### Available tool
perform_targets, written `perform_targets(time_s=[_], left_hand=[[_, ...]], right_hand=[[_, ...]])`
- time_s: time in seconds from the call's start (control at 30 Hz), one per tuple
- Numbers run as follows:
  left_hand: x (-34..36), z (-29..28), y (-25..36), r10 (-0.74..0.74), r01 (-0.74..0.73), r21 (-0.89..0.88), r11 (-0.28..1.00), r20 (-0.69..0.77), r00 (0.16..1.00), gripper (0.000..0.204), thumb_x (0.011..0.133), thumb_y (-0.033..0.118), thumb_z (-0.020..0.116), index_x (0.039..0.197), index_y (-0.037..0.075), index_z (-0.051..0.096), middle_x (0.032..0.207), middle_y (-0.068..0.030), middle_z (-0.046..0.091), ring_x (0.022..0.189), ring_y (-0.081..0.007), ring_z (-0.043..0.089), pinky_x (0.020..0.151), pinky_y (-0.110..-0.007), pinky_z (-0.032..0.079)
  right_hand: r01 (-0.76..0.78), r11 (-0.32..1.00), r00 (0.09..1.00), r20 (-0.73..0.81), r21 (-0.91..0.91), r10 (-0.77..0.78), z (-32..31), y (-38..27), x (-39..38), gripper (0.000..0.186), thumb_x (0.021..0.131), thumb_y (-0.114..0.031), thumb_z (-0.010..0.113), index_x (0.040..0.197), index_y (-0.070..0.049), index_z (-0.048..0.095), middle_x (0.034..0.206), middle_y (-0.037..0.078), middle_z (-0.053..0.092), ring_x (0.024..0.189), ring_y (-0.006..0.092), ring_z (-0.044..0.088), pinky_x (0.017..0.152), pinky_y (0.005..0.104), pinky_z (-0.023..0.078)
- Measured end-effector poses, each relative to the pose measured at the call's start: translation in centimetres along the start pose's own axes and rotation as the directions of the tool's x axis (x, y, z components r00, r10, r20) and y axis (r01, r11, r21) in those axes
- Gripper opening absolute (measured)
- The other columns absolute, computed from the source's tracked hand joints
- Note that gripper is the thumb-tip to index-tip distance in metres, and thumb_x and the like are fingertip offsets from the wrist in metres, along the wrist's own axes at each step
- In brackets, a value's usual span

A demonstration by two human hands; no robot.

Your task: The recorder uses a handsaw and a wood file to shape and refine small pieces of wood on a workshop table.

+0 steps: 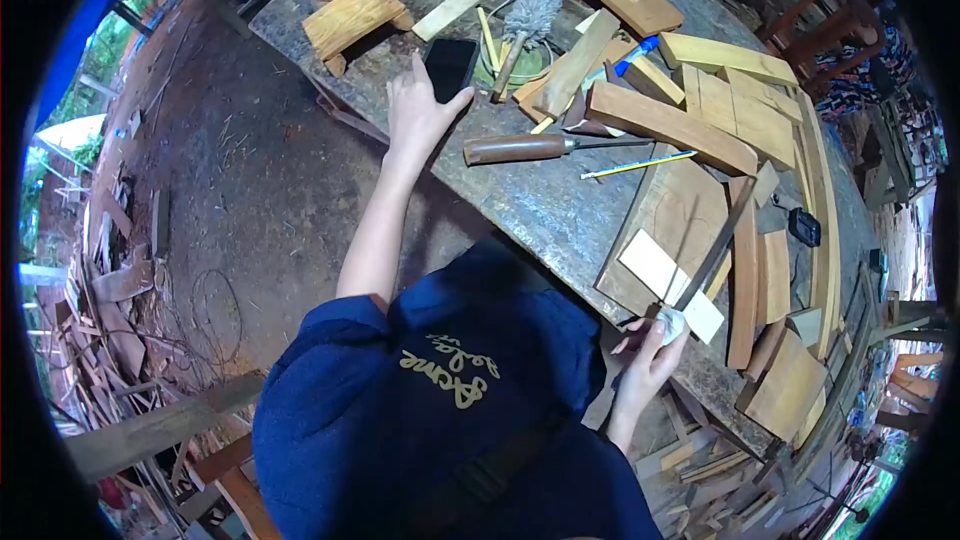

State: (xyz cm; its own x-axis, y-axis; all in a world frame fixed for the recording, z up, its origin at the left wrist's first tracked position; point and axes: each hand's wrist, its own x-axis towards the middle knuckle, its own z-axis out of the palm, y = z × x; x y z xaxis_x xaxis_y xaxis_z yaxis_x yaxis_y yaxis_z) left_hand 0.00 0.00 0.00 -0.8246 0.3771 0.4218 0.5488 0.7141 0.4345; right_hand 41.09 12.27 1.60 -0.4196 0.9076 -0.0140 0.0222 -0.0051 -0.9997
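Observation:
My left hand [418, 118] grips a black phone [450, 68] at the table's left edge, thumb along its lower end. My right hand [648, 360], low at the near edge, holds a crumpled white wad [670, 325] at the lower end of a long thin dark tool [720, 250]. Beneath that tool lie a wooden board [655, 200] and a pale flat piece [645, 262]. Between my hands lie a wooden-handled tool [515, 148], a yellow pencil [640, 164] and a curved wooden block [670, 125]. A grey duster [535, 5] lies beyond the phone.
The worn table [520, 215] bears several cut wood pieces [745, 110] along its back and right, plus a small black case [805, 227]. Scrap wood [110, 310] lies on the floor at left. A brown chair [820, 15] stands beyond the table at top right.

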Motion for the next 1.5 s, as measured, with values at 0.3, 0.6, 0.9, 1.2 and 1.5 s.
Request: perform_targets(time_s=[0.3, 0.6, 0.9, 1.2, 1.5], left_hand=[[2.2, 2.8, 1.4, 0.065, -0.014, 0.467, 0.884, -0.093, 0.994, 0.099, 0.082, 0.053, 0.068, 0.140, -0.019, 0.032, 0.080, -0.0235, 0.071, 0.078, -0.0370, 0.070, 0.099, -0.047, 0.044], [2.0, 0.8, 3.4, -0.134, 0.078, 0.357, 0.931, 0.135, 0.982, 0.095, 0.092, 0.060, 0.055, 0.146, -0.013, 0.028, 0.115, -0.0344, 0.063, 0.113, -0.0443, 0.061, 0.112, -0.066, 0.020], [-13.3, 1.3, 21.2, 0.641, -0.572, -0.335, 0.749, 0.143, 0.755, 0.046, 0.095, 0.017, 0.055, 0.137, 0.000, 0.051, 0.147, -0.0253, 0.042, 0.141, -0.0414, 0.035, 0.114, -0.065, 0.019], [-13.4, 5.3, 26.4, 0.716, -0.578, -0.524, 0.626, 0.092, 0.692, 0.048, 0.094, 0.006, 0.048, 0.141, -0.007, 0.044, 0.148, -0.0297, 0.037, 0.143, -0.0427, 0.030, 0.118, -0.053, 0.022], [-13.1, 7.9, 25.5, 0.627, -0.566, -0.278, 0.776, 0.245, 0.739, 0.056, 0.091, 0.008, 0.045, 0.143, -0.011, 0.036, 0.150, -0.0299, 0.035, 0.144, -0.0424, 0.027, 0.121, -0.051, 0.015]], right_hand=[[-0.131, 0.989, 0.986, -0.118, -0.075, 0.121, -0.6, -0.9, -1.8, 0.023, 0.105, -0.012, 0.045, 0.123, 0.002, 0.048, 0.081, 0.009, 0.062, 0.058, 0.0110, 0.058, 0.052, 0.0248, 0.049], [-0.232, 0.816, 0.973, -0.141, -0.529, 0.185, -0.4, -1.1, -2.4, 0.020, 0.101, -0.016, 0.047, 0.115, -0.002, 0.052, 0.066, 0.020, 0.064, 0.062, 0.0403, 0.066, 0.056, 0.0472, 0.050], [-0.186, 0.634, 0.983, -0.148, -0.751, 0.112, -0.4, -1.8, -2.4, 0.023, 0.100, -0.019, 0.047, 0.114, -0.001, 0.051, 0.066, 0.029, 0.061, 0.064, 0.0495, 0.062, 0.059, 0.0580, 0.047], [-0.142, 0.541, 0.989, -0.098, -0.829, 0.109, -0.1, -0.9, -1.4, 0.019, 0.098, -0.019, 0.048, 0.107, -0.003, 0.050, 0.064, 0.029, 0.061, 0.062, 0.0503, 0.061, 0.059, 0.0599, 0.049], [-0.142, 0.549, 0.986, -0.071, -0.824, 0.149, 0.3, -3.6, 0.0, 0.014, 0.096, -0.016, 0.049, 0.102, -0.003, 0.049, 0.066, 0.029, 0.062, 0.065, 0.0513, 0.061, 0.063, 0.0623, 0.048]])
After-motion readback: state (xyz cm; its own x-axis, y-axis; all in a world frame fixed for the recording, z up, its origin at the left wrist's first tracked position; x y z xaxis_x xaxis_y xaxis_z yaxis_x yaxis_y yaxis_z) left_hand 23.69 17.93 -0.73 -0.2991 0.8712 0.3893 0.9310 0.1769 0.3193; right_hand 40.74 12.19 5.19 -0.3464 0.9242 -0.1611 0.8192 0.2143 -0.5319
